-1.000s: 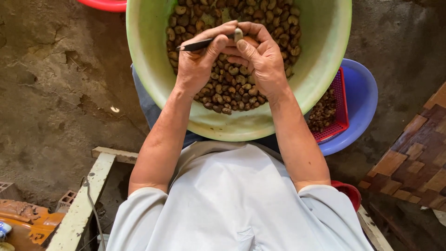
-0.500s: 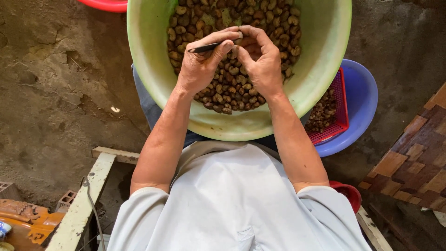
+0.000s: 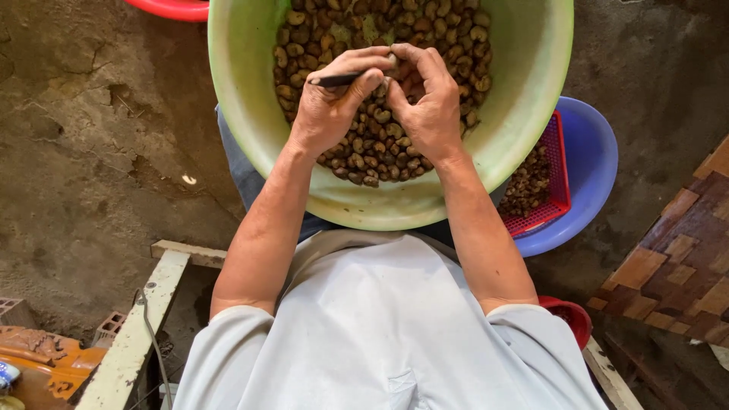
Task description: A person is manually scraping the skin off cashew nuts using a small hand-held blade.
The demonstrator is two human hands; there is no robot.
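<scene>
Brown nuts [image 3: 380, 144] in green basin [image 3: 524, 114], left hand [image 3: 330, 106] gripping dark pick [image 3: 334, 78], right hand [image 3: 429, 102] pinching nut

The top edge cuts off the green basin [image 3: 250, 129] and red bowl [image 3: 171, 7].

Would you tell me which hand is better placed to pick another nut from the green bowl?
Probably the right hand: its fingers pinch only a nut, while the left hand grips a thin dark tool.
</scene>
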